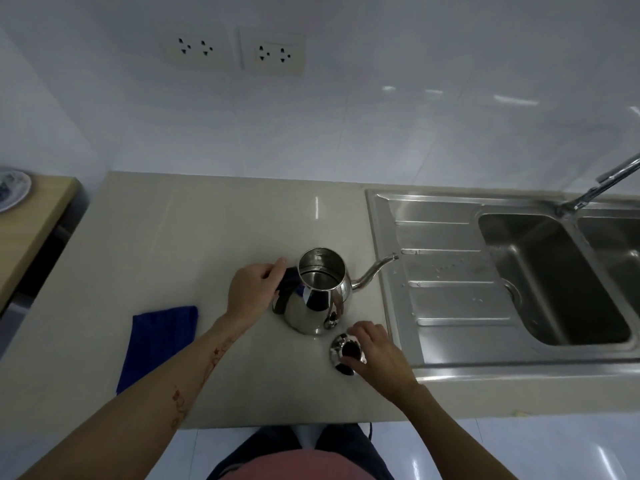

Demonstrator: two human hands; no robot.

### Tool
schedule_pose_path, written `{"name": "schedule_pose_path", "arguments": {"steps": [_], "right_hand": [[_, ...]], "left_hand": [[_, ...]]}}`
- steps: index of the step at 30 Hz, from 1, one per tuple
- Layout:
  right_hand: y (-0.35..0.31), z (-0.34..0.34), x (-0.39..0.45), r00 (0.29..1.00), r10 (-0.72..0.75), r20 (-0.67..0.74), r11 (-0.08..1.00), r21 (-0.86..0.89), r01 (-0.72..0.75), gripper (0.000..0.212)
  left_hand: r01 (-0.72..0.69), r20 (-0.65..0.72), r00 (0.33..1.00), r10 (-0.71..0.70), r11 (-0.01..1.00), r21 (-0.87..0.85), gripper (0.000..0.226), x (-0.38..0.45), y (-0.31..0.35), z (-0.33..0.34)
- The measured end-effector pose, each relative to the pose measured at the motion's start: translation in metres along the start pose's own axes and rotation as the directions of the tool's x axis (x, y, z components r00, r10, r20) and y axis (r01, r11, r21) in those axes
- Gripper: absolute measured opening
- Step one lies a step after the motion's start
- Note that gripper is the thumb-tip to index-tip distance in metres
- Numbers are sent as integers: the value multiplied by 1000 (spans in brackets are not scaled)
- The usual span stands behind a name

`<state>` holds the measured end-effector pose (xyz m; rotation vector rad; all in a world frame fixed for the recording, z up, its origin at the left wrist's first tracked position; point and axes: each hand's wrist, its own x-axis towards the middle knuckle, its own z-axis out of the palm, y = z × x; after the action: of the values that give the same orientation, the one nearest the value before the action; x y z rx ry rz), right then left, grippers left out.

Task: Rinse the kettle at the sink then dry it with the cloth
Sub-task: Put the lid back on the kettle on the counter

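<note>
A shiny steel kettle [317, 296] with a long thin spout stands upright and open-topped on the beige counter [194, 244], just left of the sink. My left hand [254, 292] is wrapped around its black handle. The kettle's lid [344, 353], steel with a black knob, rests on the counter in front of the kettle, and my right hand [375, 355] holds it by the knob. A blue cloth [159, 344] lies flat on the counter to the left, apart from both hands.
The steel sink [446, 299] has a ribbed, wet draining board and a deep basin [550, 278] at right, with a tap [602, 183] above it. Two wall sockets [273, 53] sit above the counter. A wooden shelf with a plate [10, 188] is far left.
</note>
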<state>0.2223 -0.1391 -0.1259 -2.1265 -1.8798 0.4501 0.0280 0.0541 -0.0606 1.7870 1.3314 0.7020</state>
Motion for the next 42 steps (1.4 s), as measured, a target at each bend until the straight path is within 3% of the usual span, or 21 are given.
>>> {"name": "schedule_pose_path", "arguments": {"steps": [4, 6, 10, 13, 16, 20, 23, 31, 35, 42], "right_hand": [[5, 14, -3, 999, 43, -14, 999, 0, -43, 37], [3, 9, -6, 998, 55, -35, 998, 23, -55, 34], [-10, -27, -11, 992, 109, -59, 941, 328, -84, 41], [-35, -69, 3, 951, 120, -284, 819, 569, 66, 45], [-61, -101, 43, 923, 49, -383, 832, 526, 175, 41], [-74, -112, 89, 985, -33, -168, 914, 395, 98, 33], [-75, -108, 100, 989, -42, -140, 933, 348, 89, 29], [-76, -97, 106, 982, -69, -173, 925, 358, 128, 32], [-73, -95, 105, 988, -108, -112, 897, 417, 145, 47], [-83, -93, 111, 971, -100, -216, 835, 513, 200, 14]], "left_hand": [[-196, -70, 973, 219, 951, 240, 50, -9, -3, 1], [-210, -64, 971, 230, 949, 234, 47, -10, -5, 5], [-178, -10, 983, 181, 976, 126, 42, 1, -4, 4], [-166, 62, 985, 160, 981, 105, 47, 8, -3, -1], [-113, 82, 991, 108, 992, 60, 49, 5, 0, -2], [53, 31, 998, -52, 998, -40, 56, 0, 8, -2], [139, 60, 989, -135, 987, -76, 63, -1, 10, -3], [194, 143, 973, -179, 976, -99, 75, -2, 16, -8], [213, 161, 967, -198, 974, -80, 72, -3, 19, -7], [244, 143, 963, -230, 965, -94, 57, -3, 22, -7]]}}
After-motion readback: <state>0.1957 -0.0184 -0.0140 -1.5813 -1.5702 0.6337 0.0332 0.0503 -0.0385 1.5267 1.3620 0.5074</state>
